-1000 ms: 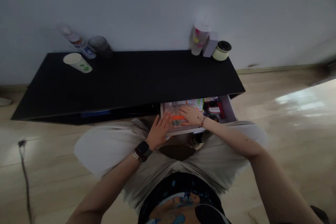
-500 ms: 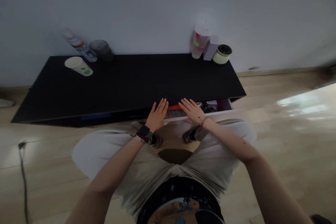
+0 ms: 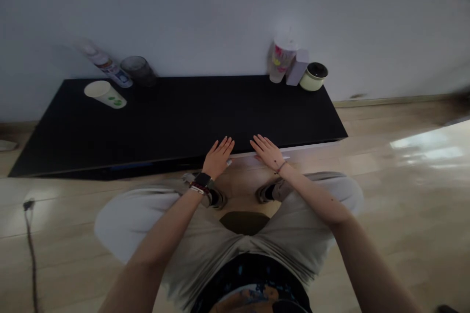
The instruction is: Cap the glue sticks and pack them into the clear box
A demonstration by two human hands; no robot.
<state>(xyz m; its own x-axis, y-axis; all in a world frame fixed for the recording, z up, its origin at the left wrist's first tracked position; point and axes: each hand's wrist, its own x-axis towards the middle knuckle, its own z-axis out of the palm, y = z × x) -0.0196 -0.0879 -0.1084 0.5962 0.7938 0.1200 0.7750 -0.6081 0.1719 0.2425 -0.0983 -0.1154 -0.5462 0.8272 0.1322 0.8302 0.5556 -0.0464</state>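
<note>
The drawer (image 3: 308,148) now shut

Open a moment ago, it sits closed under the black counter (image 3: 176,117); the left hand (image 3: 218,159) and right hand (image 3: 269,152) rest empty at its front, fingers spread.

**Q:** What is hidden?
**A:** Anything inside the white drawer front (image 3: 295,151) is concealed by the black cabinet top (image 3: 165,120).

**Q:** What is cut off or blurred?
**A:** A printed T-shirt (image 3: 249,279) is cropped by the frame's lower edge, as is a floor cable (image 3: 32,254). The spray can (image 3: 106,65) is blurred, its label unreadable.
</note>
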